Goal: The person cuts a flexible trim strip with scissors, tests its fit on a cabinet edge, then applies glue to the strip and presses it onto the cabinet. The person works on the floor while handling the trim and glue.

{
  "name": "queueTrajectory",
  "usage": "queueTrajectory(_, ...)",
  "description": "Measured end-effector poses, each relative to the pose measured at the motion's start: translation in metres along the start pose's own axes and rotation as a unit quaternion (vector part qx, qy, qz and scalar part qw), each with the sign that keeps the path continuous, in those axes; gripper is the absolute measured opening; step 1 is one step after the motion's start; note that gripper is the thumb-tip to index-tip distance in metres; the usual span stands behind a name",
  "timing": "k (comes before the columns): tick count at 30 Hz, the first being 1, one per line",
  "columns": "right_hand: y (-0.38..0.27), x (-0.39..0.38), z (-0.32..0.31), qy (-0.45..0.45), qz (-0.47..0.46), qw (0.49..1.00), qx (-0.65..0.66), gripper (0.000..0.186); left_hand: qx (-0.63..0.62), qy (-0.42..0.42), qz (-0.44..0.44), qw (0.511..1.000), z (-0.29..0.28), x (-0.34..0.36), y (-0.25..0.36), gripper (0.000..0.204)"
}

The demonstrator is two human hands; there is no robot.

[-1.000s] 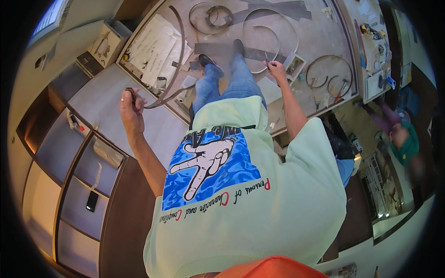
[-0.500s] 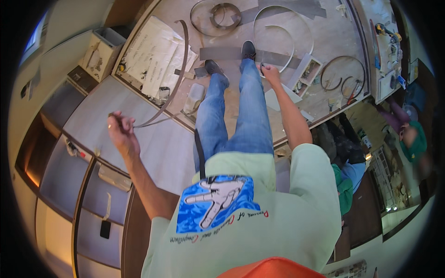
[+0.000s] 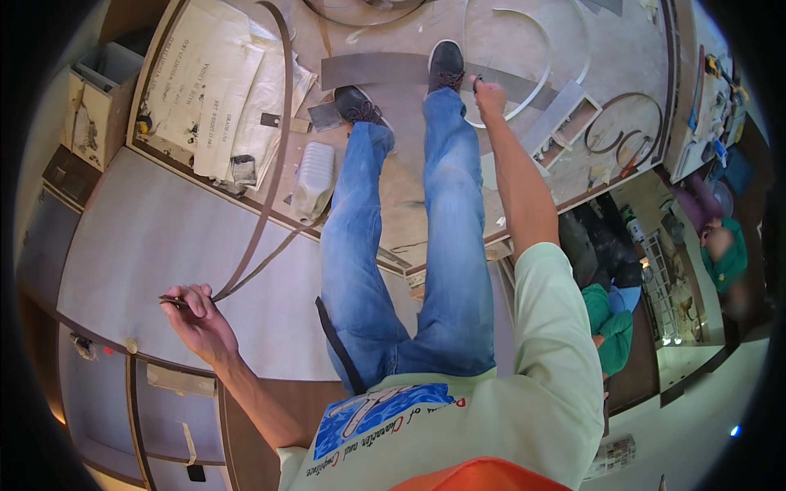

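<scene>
My left hand point(image 3: 201, 323), at the left over the pale panel, is closed on a long thin brown edging strip point(image 3: 282, 147). The strip loops up past the paper sacks and bends back down to my fingers, with a short end sticking out. My right hand point(image 3: 491, 100) is ahead, beside my right shoe, closed around a small dark object point(image 3: 477, 82) whose kind I cannot make out. Close to that hand lie a flat dark strip point(image 3: 352, 72) under my shoes and a curved white strip point(image 3: 547, 61).
Flattened paper sacks point(image 3: 205, 106) lie at the far left, with a translucent plastic jug point(image 3: 313, 180) near them. A divided white tray point(image 3: 569, 121) and a coiled brown strip point(image 3: 610, 102) are at the right. Beyond the board's edge is a person in green point(image 3: 610, 327). Open compartments point(image 3: 94, 385) stand lower left.
The view has shifted, bringing the floor things closer. My left hand has moved down and left with the brown strip still in it. My right hand appears slightly higher and further right.
</scene>
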State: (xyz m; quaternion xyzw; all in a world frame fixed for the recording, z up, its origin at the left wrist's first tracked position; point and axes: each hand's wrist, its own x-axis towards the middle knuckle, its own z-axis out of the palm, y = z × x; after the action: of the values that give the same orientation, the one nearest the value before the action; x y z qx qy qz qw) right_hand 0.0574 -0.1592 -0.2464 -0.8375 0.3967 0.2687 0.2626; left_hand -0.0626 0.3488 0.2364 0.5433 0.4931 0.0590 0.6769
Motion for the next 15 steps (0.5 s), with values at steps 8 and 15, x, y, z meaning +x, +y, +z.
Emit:
queueTrajectory(8, 0.003, 0.062, 0.017, 0.006, -0.001, 0.989, 0.148, 0.026, -0.009, 0.020, -0.008, 1.000, -0.012, 0.011, -0.038, 0.031)
queueTrajectory(15, -0.010, 0.057, 0.028, 0.021, -0.248, 0.952, -0.177, 0.020, -0.034, 0.047, -0.005, 0.998, -0.002, 0.005, -0.049, 0.031)
